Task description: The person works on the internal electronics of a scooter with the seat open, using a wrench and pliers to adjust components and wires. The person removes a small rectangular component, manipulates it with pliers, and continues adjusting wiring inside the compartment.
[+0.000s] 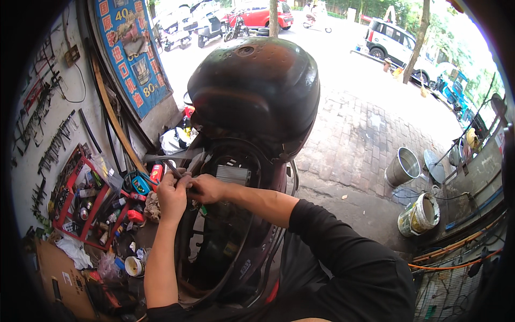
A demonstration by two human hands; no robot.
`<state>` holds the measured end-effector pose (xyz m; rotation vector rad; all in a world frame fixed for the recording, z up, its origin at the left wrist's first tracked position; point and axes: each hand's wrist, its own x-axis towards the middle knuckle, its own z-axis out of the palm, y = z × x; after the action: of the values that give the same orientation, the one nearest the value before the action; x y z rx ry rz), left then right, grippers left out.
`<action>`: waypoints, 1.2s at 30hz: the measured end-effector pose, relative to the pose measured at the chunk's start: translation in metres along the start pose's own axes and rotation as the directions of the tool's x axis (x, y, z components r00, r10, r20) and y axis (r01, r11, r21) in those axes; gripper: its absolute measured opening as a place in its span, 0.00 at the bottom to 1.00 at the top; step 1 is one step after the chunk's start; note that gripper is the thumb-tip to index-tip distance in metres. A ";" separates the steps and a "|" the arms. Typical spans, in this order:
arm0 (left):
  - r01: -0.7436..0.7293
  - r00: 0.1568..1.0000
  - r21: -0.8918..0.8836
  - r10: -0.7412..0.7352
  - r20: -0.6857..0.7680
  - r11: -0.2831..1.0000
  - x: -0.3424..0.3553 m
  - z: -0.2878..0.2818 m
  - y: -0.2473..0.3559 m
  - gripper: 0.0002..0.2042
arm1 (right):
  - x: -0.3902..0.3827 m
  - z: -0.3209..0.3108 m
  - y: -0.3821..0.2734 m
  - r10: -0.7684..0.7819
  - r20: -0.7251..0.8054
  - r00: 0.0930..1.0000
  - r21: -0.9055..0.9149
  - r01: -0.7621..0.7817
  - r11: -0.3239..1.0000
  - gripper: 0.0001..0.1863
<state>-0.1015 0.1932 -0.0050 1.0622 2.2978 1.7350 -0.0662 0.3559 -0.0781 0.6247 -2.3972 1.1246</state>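
Note:
My left hand is closed around a thin dark strip at the upper left of the open seat compartment of a dark scooter. My right hand is closed right beside it, fingertips at the same spot; what they grip is hidden. A grey finned metal part lies in the compartment just beyond my right hand, with a small green piece below that hand. A large black rear box stands beyond the compartment.
Cluttered tools, bottles and a red rack line the left wall. A metal bucket, a stained white bucket and hoses are at right. Outside are a paved yard, parked scooters and cars.

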 end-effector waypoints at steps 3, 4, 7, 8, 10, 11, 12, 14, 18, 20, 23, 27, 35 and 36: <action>-0.039 0.998 0.166 0.046 -0.039 0.985 0.001 0.001 0.012 0.10 | 0.002 -0.003 0.004 0.027 0.049 0.998 -0.049 -0.025 0.999 0.15; -0.057 0.995 0.245 0.075 -0.062 0.968 0.000 0.003 0.019 0.09 | 0.001 -0.005 0.007 0.051 0.076 0.996 -0.069 -0.046 0.997 0.15; -0.050 0.998 0.161 0.057 -0.039 0.986 -0.003 0.003 0.008 0.09 | 0.002 0.000 0.004 0.055 0.092 0.994 -0.054 -0.050 0.997 0.14; -0.038 0.999 0.073 0.039 -0.010 0.997 -0.002 0.005 0.006 0.09 | 0.002 0.001 0.004 0.024 0.046 0.999 -0.015 -0.023 1.000 0.14; -0.070 0.997 0.009 0.070 0.012 0.997 -0.002 0.005 0.003 0.08 | 0.002 0.004 0.004 -0.051 -0.035 0.998 0.020 0.052 0.998 0.15; -0.085 0.996 -0.024 0.085 0.022 0.996 -0.002 0.005 0.002 0.08 | 0.003 0.005 0.005 -0.095 -0.068 0.993 0.017 0.096 0.995 0.15; -0.075 0.997 -0.052 0.076 0.017 0.996 -0.002 0.006 0.002 0.08 | 0.003 0.006 0.005 -0.138 -0.100 0.985 0.013 0.140 0.990 0.16; -0.061 0.998 -0.110 0.062 0.010 0.992 -0.002 0.009 0.002 0.07 | 0.004 0.007 0.009 -0.125 -0.062 0.990 -0.040 0.122 0.992 0.16; -0.023 0.995 -0.087 0.014 -0.095 0.996 -0.003 0.009 0.005 0.08 | 0.001 0.008 0.011 -0.017 -0.008 1.000 -0.016 0.017 1.000 0.17; -0.044 0.987 0.069 0.055 -0.152 0.997 -0.003 0.003 0.004 0.11 | 0.003 0.007 0.010 0.036 0.059 0.998 -0.060 -0.032 0.998 0.14; -0.069 0.970 0.215 0.116 -0.213 0.974 -0.001 0.008 0.029 0.14 | 0.001 0.001 0.010 0.041 0.071 0.997 -0.033 -0.039 0.999 0.13; -0.002 0.994 -0.026 0.000 -0.107 1.000 0.000 0.007 0.008 0.10 | 0.001 0.003 0.001 -0.031 -0.041 0.999 0.030 0.032 0.999 0.13; -0.089 0.995 -0.177 0.094 0.022 0.980 0.005 0.018 0.002 0.09 | 0.000 -0.004 0.010 -0.103 -0.092 0.990 -0.001 0.104 0.995 0.15; -0.089 0.996 -0.150 0.087 -0.016 0.985 0.003 0.019 0.006 0.07 | 0.001 -0.005 0.007 0.032 0.005 0.999 -0.003 -0.032 0.999 0.15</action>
<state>-0.0922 0.2112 -0.0057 1.1443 2.1155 1.9147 -0.0695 0.3635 -0.0790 0.5910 -2.4214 1.1333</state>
